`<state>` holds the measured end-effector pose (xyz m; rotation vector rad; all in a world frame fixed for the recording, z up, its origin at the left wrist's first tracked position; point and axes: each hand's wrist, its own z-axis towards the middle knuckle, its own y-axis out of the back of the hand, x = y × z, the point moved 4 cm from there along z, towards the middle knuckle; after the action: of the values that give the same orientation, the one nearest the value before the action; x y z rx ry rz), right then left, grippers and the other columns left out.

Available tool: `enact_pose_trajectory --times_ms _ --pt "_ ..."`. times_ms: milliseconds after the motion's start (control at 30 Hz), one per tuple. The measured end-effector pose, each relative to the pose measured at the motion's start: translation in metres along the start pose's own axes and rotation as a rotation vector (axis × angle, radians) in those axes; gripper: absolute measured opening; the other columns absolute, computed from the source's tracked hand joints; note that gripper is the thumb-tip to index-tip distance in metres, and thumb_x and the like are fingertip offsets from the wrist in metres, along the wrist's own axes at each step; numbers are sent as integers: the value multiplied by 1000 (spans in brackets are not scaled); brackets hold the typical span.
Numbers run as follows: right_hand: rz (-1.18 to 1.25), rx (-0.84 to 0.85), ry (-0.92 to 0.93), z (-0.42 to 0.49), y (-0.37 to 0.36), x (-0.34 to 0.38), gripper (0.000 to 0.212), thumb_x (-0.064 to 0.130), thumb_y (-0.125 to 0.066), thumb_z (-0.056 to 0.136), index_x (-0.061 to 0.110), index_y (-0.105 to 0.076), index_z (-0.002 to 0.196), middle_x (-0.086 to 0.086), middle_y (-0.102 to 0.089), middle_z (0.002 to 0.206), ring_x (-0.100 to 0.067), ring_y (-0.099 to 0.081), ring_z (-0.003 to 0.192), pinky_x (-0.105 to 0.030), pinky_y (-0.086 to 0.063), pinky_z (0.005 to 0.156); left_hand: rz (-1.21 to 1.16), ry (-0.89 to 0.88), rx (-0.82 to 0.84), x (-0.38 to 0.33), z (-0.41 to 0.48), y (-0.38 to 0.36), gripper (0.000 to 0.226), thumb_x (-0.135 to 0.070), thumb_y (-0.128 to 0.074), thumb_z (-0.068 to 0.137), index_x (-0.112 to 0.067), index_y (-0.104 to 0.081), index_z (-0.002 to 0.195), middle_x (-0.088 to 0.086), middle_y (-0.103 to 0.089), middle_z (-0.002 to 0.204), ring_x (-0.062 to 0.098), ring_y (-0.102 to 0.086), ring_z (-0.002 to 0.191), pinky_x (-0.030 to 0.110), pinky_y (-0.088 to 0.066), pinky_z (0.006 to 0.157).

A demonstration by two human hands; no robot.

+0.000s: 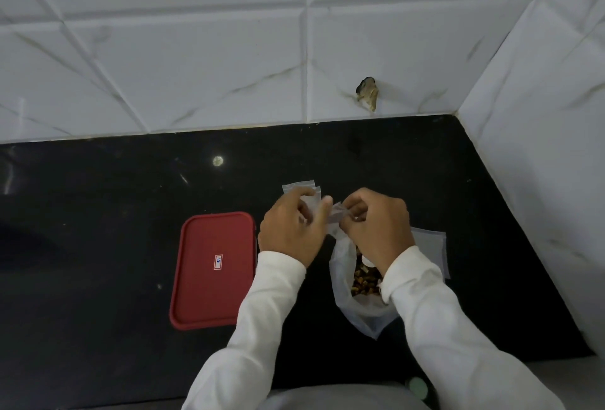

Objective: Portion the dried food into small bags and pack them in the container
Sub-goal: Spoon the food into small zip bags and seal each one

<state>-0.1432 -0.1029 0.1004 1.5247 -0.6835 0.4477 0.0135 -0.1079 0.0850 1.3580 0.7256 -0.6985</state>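
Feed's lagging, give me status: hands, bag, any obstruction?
Left hand, right hand both pinching small bag. Dried food in open big bag under right wrist. Red lid at left, clear of hands.

The left forearm (262, 311) and right forearm (438, 318), both in long white sleeves, reach up from the lower edge and angle toward each other. The left grip (291, 228) and right grip (376, 224) sit backs up, almost touching, fingers curled inward. Each pinches an edge of the same small clear bag (338, 214) held between them.
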Motion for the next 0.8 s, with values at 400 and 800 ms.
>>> enact_pose_trajectory --times_ms 400,800 --pt "198 66 13 -4 5 4 30 24 -77 80 19 -65 107 12 -66 81 -1 -65 69 -11 -51 57 -1191 658 258 36 -23 -56 51 -52 -41 100 -15 -63 128 13 -72 107 22 -71 80 28 -53 52" --pt "-14 -74 509 -45 -2 11 38 53 -71 79 29 -66 107 5 -41 139 -9 -55 102 -23 -52 80 -1401 890 160 42 -21 -66 26 -35 -60 94 -13 -71 85 6 -65 77 16 -62 64 24 -50 62"
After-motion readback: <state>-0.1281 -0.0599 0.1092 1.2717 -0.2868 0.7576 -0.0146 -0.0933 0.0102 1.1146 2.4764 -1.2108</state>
